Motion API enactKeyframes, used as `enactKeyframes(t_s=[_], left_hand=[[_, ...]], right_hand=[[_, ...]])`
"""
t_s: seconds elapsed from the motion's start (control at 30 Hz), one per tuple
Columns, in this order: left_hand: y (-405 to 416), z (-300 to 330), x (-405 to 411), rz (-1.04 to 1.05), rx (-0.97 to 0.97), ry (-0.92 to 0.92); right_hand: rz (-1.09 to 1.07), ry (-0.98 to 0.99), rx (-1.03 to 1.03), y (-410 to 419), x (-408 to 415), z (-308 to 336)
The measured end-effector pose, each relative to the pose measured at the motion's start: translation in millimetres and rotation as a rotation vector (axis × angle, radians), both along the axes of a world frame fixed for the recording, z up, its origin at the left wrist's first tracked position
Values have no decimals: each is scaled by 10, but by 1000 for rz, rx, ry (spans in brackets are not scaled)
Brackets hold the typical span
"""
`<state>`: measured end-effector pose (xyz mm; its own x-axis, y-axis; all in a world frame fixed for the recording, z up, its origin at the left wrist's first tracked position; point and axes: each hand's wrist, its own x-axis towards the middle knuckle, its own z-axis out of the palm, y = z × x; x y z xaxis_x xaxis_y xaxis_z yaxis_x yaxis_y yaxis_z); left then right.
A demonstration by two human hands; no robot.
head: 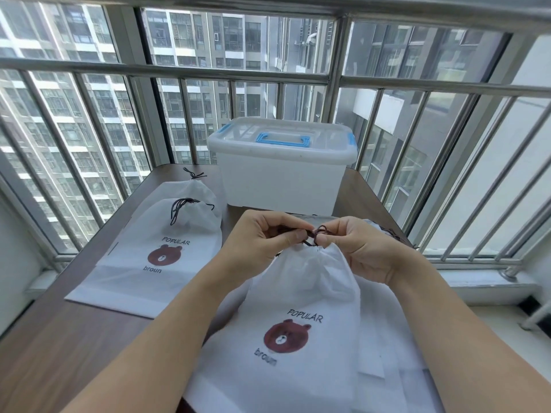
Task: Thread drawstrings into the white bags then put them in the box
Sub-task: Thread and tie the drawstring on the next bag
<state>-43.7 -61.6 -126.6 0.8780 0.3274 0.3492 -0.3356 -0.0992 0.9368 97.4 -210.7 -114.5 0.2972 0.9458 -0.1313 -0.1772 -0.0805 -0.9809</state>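
Observation:
A white bag (301,296) printed with a brown bear lies in front of me, its mouth gathered tight. My left hand (262,236) and my right hand (354,242) both pinch the dark brown drawstring (314,235) just above that mouth, fingertips nearly touching. Two more white bear bags (155,263) with dark drawstrings in them lie stacked to the left. The translucent white box (280,174) with a blue handle stands behind, lid on.
A pile of flat white bags (396,362) lies under and right of the bag in hand. The brown table (59,338) ends near a metal window railing (447,162) at the back and right. Loose brown cords (396,235) lie behind my right hand.

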Motion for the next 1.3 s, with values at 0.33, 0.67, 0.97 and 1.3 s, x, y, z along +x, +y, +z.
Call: enactKeyframes(t_s=[0.33, 0.67, 0.97, 1.3], left_hand=[[29, -15, 1, 3, 39, -11], [27, -39, 42, 74, 65, -61], [0, -51, 38, 53, 160, -100], [14, -44, 20, 92, 227, -38]], right_hand=[[-9, 110, 10, -23, 114, -52], [-98, 264, 106, 68, -2, -31], [-25, 186, -41, 60, 29, -56], [-65, -270, -24, 118, -16, -92]])
